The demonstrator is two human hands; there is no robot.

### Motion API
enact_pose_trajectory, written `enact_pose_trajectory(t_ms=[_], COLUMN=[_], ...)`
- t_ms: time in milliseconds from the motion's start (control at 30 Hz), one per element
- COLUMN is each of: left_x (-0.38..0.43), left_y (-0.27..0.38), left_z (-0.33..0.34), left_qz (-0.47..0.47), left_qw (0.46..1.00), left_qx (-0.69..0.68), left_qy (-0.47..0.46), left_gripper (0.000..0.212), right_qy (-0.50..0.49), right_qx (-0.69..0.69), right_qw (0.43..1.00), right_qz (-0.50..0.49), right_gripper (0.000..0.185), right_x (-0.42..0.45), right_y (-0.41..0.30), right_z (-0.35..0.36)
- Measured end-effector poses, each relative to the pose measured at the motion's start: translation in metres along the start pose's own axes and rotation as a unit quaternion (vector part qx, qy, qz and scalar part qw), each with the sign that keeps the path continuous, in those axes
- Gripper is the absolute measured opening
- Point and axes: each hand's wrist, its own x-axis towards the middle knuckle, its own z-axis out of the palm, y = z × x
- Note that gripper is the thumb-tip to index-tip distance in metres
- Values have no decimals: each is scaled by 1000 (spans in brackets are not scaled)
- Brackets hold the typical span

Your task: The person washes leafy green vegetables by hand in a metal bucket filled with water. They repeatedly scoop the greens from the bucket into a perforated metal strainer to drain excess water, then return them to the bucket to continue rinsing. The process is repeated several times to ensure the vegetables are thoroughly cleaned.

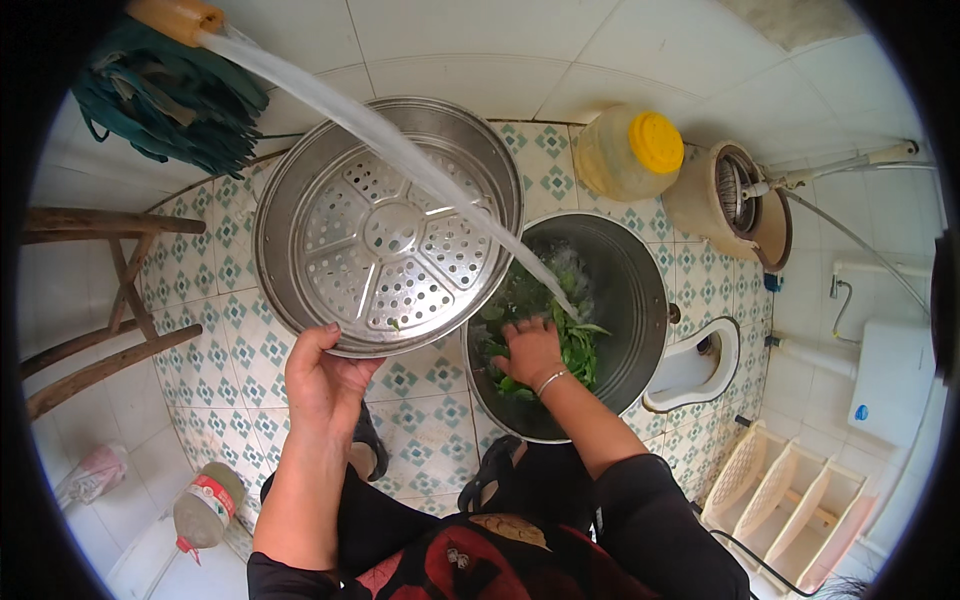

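Note:
My left hand [328, 375] grips the near rim of a round metal steamer tray [391, 229] with a perforated bottom, tilted above the tiled floor. A small green leaf lies on the tray. My right hand [532, 349], with a bracelet at the wrist, reaches into a large metal pot [634, 300] and rests on wet leafy greens [581, 349]; its fingertips are partly under water. A stream of water [450, 187] pours from an orange pipe end [180, 21] at the upper left, passes over the tray and lands in the pot beside my right hand.
A yellow-lidded plastic jar [626, 154] and a brown ceramic crock [712, 202] stand behind the pot. A squat toilet [694, 367] lies to its right, a plastic rack [787, 502] at lower right. A wooden stool [120, 225], a hanging mop [169, 97] and a plastic bottle [208, 506] are at left.

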Motion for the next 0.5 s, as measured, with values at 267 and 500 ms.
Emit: enact_pose_trajectory(t_ms=[267, 500], left_x=[0, -6], left_y=[-7, -6], left_z=[-4, -11], left_qz=[-8, -12], left_qw=[1000, 1000], left_qx=[-8, -19], left_qy=[7, 5], left_gripper=[37, 38], right_qy=[105, -295], right_qx=[-20, 85], right_qw=[980, 946], right_qz=[168, 99], right_gripper=[84, 111], right_x=[38, 59], right_y=[37, 73], right_z=[-18, 5])
